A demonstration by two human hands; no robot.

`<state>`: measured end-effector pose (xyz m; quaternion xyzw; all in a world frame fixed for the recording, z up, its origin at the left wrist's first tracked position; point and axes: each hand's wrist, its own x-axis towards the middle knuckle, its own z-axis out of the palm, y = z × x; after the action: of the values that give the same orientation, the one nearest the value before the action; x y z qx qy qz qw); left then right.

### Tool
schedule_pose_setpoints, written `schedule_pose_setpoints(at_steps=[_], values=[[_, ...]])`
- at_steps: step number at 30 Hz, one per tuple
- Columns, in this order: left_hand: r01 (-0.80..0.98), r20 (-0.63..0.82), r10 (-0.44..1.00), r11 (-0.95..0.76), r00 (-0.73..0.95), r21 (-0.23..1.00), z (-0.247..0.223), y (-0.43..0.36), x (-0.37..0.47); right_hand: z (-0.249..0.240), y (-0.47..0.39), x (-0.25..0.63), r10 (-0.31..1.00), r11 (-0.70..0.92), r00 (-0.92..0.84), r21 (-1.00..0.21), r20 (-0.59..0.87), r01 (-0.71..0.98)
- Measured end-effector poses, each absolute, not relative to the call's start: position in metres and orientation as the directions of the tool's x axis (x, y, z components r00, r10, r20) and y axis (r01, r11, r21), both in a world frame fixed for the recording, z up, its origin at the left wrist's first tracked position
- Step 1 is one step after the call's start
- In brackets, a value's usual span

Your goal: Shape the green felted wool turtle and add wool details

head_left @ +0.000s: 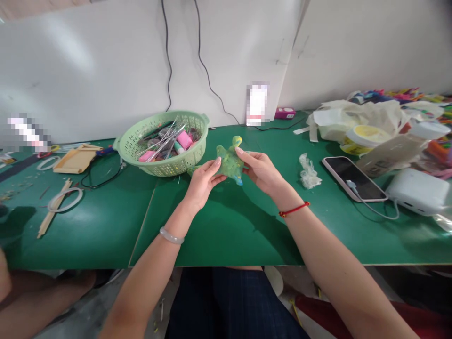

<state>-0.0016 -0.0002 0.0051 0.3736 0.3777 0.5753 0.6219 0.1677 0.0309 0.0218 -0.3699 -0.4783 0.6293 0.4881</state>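
A small green figure point(229, 161), somewhat see-through and turtle-like, is held up over the green table in front of me. Its rounded top end is yellowish, and a blue tip shows at its lower edge. My left hand point(204, 182) pinches its left side between thumb and fingers. On the other side, my right hand point(262, 172) grips it near the rounded end, thumb on the front. Fingers cover parts of both edges. Just behind my left hand stands a pale green plastic basket point(165, 165) with thin metal rods, pink blocks and other small items.
To the right lie crumpled clear plastic point(309, 172), a phone point(353, 178) with a cable, a white charger box point(420, 190) and a bottle point(395, 148). At left are a wooden tray point(77, 159) and a white ring point(65, 210). Another person's limbs point(35, 301) show at lower left.
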Motion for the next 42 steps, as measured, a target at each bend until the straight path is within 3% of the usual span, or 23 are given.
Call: schedule_pose_setpoints(at_steps=[5, 15, 21, 27, 32, 37, 42], values=[[-0.403, -0.035, 0.999, 0.046, 0.034, 0.914, 0.006, -0.001, -0.001, 0.019, 0.032, 0.169, 0.985, -0.007, -0.166, -0.966, 0.037, -0.259], [-0.329, -0.013, 1.0, 0.021, 0.028, 0.944, 0.004, -0.002, 0.0, 0.014, 0.037, 0.169, 0.947, 0.32, 0.003, -0.941, 0.322, -0.109], [-0.328, -0.003, 0.999, 0.014, 0.034, 0.945, 0.005, -0.002, 0.001, 0.014, 0.039, 0.17, 0.944, 0.325, 0.003, -0.927, 0.331, -0.184], [-0.318, 0.0, 0.999, 0.01, 0.033, 0.948, 0.006, -0.004, 0.001, 0.019, 0.04, 0.179, 0.923, 0.381, -0.024, -0.92, 0.384, -0.09], [-0.351, -0.004, 0.999, 0.017, 0.037, 0.936, 0.006, -0.003, 0.001, 0.023, 0.037, 0.18, 0.935, 0.345, -0.051, -0.933, 0.352, -0.104], [-0.403, 0.017, 1.0, -0.01, 0.015, 0.915, 0.01, -0.001, -0.003, 0.023, 0.031, 0.171, 0.974, 0.08, -0.191, -0.976, 0.119, -0.2], [-0.388, 0.023, 1.0, -0.015, 0.015, 0.922, 0.012, -0.001, -0.006, 0.016, 0.029, 0.165, 0.957, 0.014, -0.274, -0.962, 0.092, -0.271]])
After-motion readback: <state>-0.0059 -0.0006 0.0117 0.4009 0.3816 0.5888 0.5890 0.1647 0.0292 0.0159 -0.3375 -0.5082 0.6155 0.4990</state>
